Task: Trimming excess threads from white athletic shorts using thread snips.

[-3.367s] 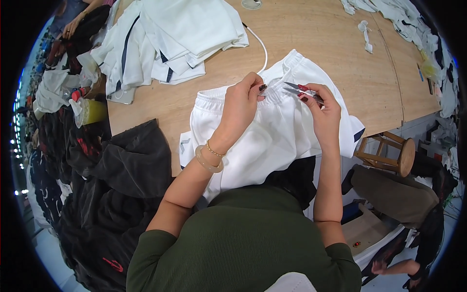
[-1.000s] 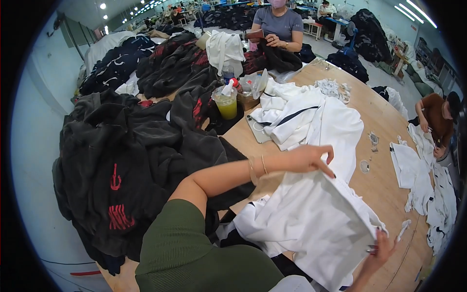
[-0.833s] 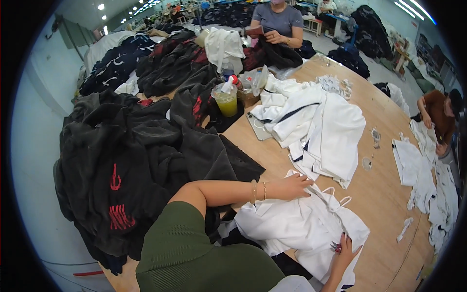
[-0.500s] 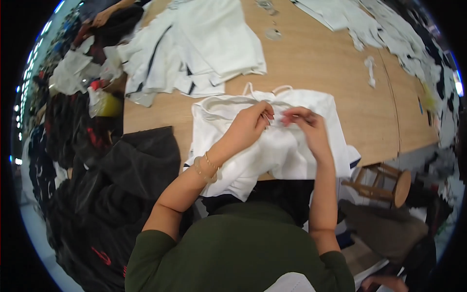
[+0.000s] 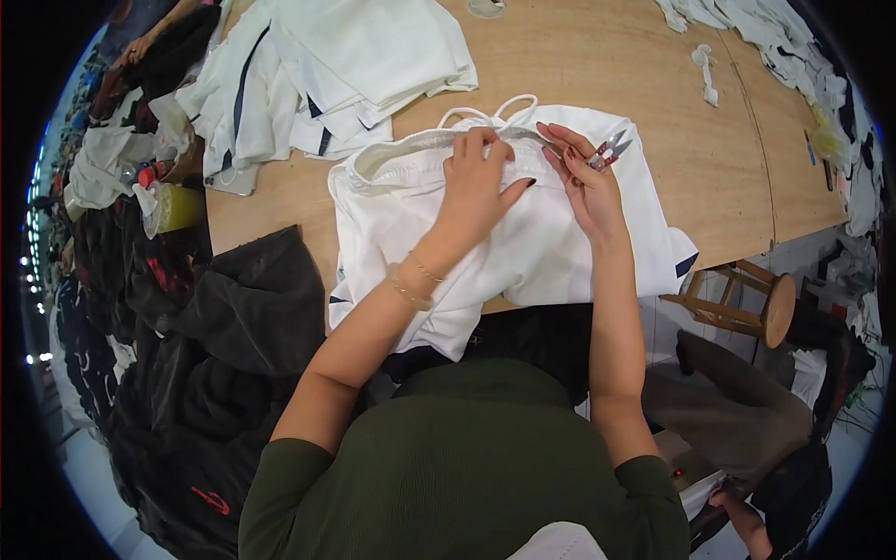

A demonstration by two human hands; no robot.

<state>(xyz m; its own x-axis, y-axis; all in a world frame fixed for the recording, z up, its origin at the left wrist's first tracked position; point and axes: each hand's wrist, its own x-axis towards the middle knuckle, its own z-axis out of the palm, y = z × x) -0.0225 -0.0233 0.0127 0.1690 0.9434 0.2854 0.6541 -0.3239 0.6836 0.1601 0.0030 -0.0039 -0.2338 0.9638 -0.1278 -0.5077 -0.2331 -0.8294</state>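
left hand [image 5: 476,191] on waistband [image 5: 415,175] of white garment [image 5: 551,252], frame centre, thumb apart from fingers, right hand [image 5: 590,191] beside it, fingers clamped on small snips [image 5: 611,149], worktop [image 5: 597,56] beneath

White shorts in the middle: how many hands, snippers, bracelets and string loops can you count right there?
Hands: 2, the left hand and the right hand
Snippers: 1
Bracelets: 2
String loops: 2
Total: 7
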